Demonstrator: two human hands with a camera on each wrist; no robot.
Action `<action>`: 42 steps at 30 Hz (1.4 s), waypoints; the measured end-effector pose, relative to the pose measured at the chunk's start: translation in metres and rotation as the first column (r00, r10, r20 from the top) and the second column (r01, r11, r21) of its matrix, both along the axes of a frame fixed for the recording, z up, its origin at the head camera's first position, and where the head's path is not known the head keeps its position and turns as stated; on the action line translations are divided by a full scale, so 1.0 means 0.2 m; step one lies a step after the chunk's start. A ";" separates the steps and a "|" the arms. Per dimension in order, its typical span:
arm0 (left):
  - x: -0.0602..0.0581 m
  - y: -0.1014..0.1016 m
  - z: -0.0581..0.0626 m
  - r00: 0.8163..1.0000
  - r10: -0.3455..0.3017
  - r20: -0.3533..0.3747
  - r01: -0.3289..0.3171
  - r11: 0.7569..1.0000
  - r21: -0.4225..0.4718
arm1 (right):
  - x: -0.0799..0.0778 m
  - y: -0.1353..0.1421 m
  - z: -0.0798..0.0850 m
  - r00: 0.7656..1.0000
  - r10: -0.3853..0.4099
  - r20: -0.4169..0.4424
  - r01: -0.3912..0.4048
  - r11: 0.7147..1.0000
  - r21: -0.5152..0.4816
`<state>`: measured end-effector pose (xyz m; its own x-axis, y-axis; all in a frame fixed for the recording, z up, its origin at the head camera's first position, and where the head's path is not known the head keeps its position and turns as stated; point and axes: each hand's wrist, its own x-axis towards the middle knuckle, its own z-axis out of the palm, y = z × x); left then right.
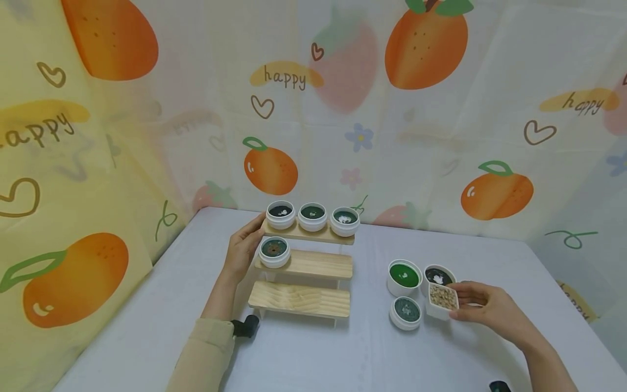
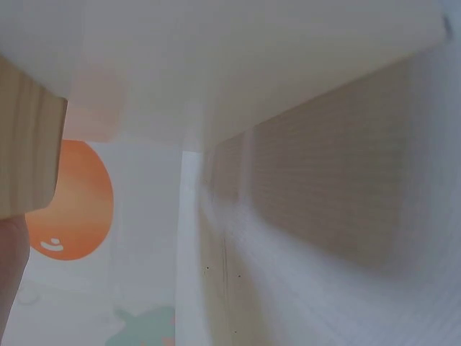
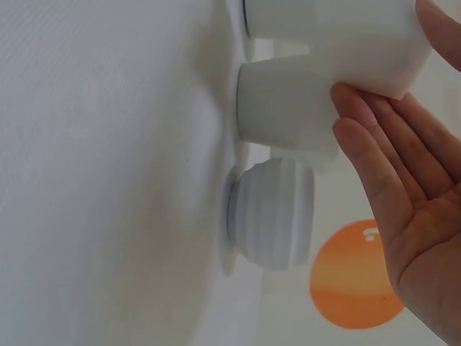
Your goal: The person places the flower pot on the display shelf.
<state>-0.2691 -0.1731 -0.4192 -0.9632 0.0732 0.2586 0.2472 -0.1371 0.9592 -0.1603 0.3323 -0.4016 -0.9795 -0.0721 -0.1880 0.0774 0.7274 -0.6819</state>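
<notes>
My right hand [image 1: 492,307] holds a square white pot [image 1: 438,311], filled with tan pebbles, between thumb and fingers. In the right wrist view this pot [image 3: 374,47] is tilted and overlaps a plain white pot [image 3: 284,101]. Just behind it in the head view stands a round pot with a dark top and white figure [image 1: 437,276]. My left hand [image 1: 241,250] grips the left end of the top wooden shelf [image 1: 308,232] of a three-step display stand. A wooden shelf end [image 2: 32,140] shows in the left wrist view, with a fingertip [image 2: 11,259] against it.
Three round white pots, including the middle one [image 1: 312,218], line the top shelf. Another pot [image 1: 274,253] sits at the left of the middle shelf [image 1: 320,264]. A green-topped pot [image 1: 404,277] and a grey-green one [image 1: 406,313] stand on the white table [image 1: 367,348].
</notes>
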 end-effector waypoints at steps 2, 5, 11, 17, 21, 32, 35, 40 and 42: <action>0.00 0.00 0.00 1.000 0.002 0.002 -0.002 1.000 0.004 | 0.00 -0.01 0.01 1.000 0.001 -0.011 -0.001 1.000 0.007; 0.00 0.00 0.00 1.000 0.004 0.006 -0.004 1.000 0.006 | -0.01 -0.03 0.01 1.000 0.006 -0.026 -0.006 1.000 0.012; 0.00 0.00 0.00 1.000 0.007 0.011 -0.007 1.000 -0.003 | -0.01 -0.06 0.02 0.999 0.018 -0.048 -0.018 1.000 0.000; 0.00 0.00 -0.01 1.000 0.007 0.016 -0.007 1.000 -0.007 | -0.02 -0.10 0.05 0.997 0.032 -0.070 -0.033 0.999 -0.015; 0.00 0.00 -0.01 1.000 0.010 0.021 -0.009 1.000 -0.009 | -0.02 -0.14 0.06 0.994 0.042 -0.098 -0.045 0.999 -0.028; 0.00 0.00 0.00 1.000 0.016 0.014 -0.016 0.999 -0.031 | -0.05 -0.24 0.08 0.985 0.075 -0.153 -0.083 0.995 -0.047; 0.00 0.00 0.00 1.000 0.016 0.016 -0.015 0.999 -0.034 | -0.05 -0.27 0.09 0.985 0.082 -0.152 -0.092 0.994 -0.057; -0.01 0.00 -0.01 1.000 0.016 0.009 -0.015 0.999 -0.032 | -0.06 -0.32 0.11 0.980 0.099 -0.172 -0.112 0.991 -0.068; -0.01 0.00 -0.01 1.000 0.016 0.005 -0.016 0.999 -0.032 | -0.06 -0.34 0.12 0.976 0.113 -0.185 -0.129 0.989 -0.078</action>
